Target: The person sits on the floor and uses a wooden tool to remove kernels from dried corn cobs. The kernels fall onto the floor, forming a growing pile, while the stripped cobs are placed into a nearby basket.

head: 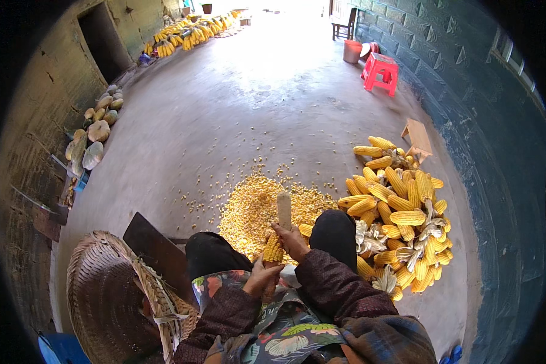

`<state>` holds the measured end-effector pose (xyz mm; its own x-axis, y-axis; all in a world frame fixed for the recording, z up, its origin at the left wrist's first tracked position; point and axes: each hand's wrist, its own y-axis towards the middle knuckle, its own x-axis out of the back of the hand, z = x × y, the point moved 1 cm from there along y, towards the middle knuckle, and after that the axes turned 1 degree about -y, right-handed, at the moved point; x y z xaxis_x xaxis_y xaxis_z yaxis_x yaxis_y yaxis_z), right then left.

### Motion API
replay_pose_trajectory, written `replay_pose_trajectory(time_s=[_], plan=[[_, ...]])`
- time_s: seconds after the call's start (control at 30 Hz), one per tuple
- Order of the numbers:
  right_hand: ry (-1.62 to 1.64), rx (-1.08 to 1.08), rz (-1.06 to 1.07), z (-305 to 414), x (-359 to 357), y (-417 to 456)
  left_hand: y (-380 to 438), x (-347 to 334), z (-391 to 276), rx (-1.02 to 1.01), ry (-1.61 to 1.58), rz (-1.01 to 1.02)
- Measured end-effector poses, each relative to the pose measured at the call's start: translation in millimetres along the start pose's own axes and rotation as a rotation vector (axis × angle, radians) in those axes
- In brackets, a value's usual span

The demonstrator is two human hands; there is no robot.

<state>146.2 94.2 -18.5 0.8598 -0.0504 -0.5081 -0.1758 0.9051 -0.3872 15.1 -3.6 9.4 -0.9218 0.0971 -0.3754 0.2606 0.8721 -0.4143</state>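
My left hand (262, 276) is closed around the lower end of an ear of yellow corn (273, 249), partly bare of kernels near my fingers. Just above it, my right hand (292, 241) grips a bare corn cob (284, 210) that points up and away from me. Cob and ear meet near my right fingers; the exact contact is hidden. Beyond my hands, between my knees, spreads a heap of loose corn kernels (250, 204). A large pile of husked corn ears (400, 214) lies to the right of my right knee.
A woven basket (104, 291) stands at my left by a dark wooden board (157, 257). Pumpkins (98, 131) line the left wall. A small wooden stool (418, 138), a red plastic stool (381, 73) and a bucket (352, 51) stand along the right wall. More corn (186, 34) lies far left.
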Motion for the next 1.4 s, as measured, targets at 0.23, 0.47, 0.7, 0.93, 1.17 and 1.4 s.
replay_pose_trajectory(time_s=[0.23,0.47,0.7,0.93,1.17,1.4], plan=[[-0.277,0.145,-0.105,-18,-19,1,15,23,32,-0.166,0.71,-0.247],[-0.364,0.217,-0.358,-26,3,1,3,12,8,0.272,-0.118,0.168],[0.145,-0.194,0.076,7,-5,-3,8,11,9,-0.181,0.563,-0.241],[-0.127,0.002,-0.049,-4,2,3,5,11,14,-0.264,0.985,-0.238],[0.161,-0.256,0.027,-1,13,10,5,2,11,-0.372,0.783,-0.08],[0.246,-0.271,0.063,3,15,7,4,2,8,-0.133,0.458,-0.05]])
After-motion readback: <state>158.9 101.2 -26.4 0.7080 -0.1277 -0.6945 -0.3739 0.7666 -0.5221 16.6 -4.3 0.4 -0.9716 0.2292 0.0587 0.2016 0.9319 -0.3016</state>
